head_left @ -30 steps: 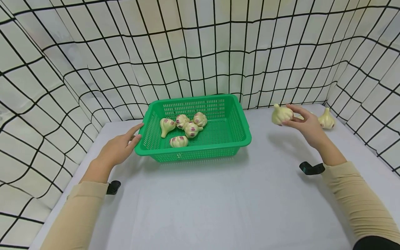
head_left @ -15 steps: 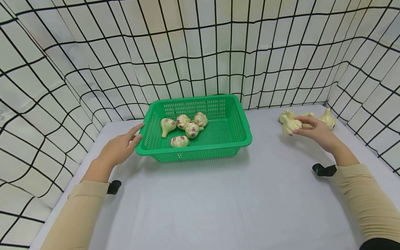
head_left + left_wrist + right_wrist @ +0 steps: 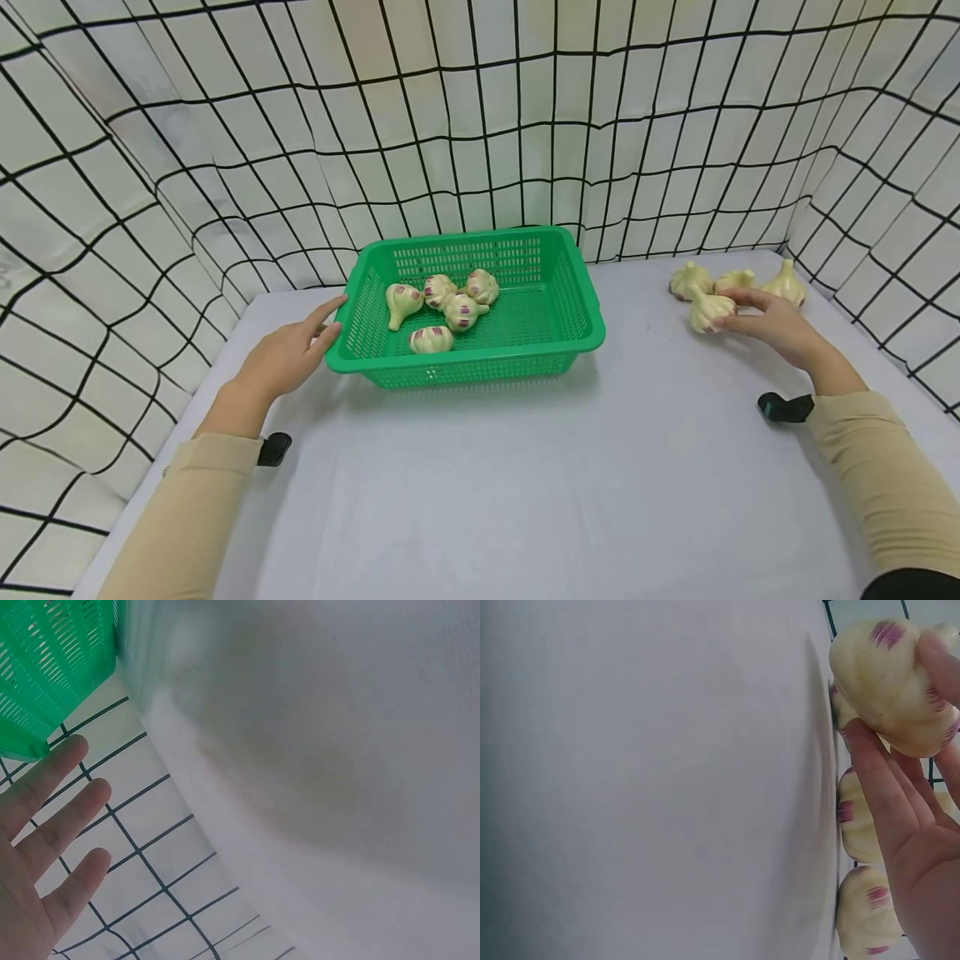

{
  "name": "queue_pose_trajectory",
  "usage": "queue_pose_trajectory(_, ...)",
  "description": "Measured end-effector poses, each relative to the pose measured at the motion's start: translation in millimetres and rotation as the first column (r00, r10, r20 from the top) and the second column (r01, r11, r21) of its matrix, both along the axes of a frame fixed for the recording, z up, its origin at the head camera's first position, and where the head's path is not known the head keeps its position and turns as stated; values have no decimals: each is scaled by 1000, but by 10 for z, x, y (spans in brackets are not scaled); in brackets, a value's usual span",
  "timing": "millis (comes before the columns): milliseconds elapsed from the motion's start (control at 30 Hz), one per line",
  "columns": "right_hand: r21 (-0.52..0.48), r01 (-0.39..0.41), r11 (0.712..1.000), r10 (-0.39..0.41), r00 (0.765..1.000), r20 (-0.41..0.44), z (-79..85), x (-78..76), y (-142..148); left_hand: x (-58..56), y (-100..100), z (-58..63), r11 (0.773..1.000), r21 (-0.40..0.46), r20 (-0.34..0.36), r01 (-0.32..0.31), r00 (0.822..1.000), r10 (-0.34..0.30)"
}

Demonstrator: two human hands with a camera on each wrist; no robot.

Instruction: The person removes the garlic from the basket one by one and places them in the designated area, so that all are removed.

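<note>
Head cam: high, near side of the green basket (image 3: 480, 357), facing forward-down
Left wrist cam: close, off basket's near-left corner, tilted; shares its left end with head
Right wrist cam: way right of basket, sideways, super close on garlic bulbs (image 3: 885, 694) head sees too

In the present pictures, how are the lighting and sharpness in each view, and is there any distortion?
Head view: bright, even light, a soft shadow under the basket, with bowed net lines, perhaps lens distortion. Left wrist view: hazy, the cloth blurred, the left hand clearer. Right wrist view: dark left edge; the garlic in the right hand looks fairly sharp.
</note>
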State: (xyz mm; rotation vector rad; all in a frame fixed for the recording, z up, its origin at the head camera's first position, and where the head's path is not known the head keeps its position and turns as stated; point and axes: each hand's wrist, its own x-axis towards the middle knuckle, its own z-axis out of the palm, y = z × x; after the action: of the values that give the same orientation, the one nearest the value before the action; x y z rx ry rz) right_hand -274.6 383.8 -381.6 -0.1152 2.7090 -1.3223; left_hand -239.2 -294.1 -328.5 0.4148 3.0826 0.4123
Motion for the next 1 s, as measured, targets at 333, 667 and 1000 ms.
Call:
queue_pose_trajectory(333, 22, -18, 1000, 18, 1000, -8, 17, -21, 20, -6, -2, 0, 1000, -7, 1, -3, 1000, 3)
queue_pose_trajectory(667, 42, -21, 999, 21, 1000, -1, 1, -2, 94, -12, -19, -21, 1000, -5, 7, 5, 1000, -5)
queue_pose_trajectory(1000, 84, -61, 995, 60, 998, 22, 5, 29, 200, -12, -17, -21, 1000, 1, -1, 3, 1000, -3)
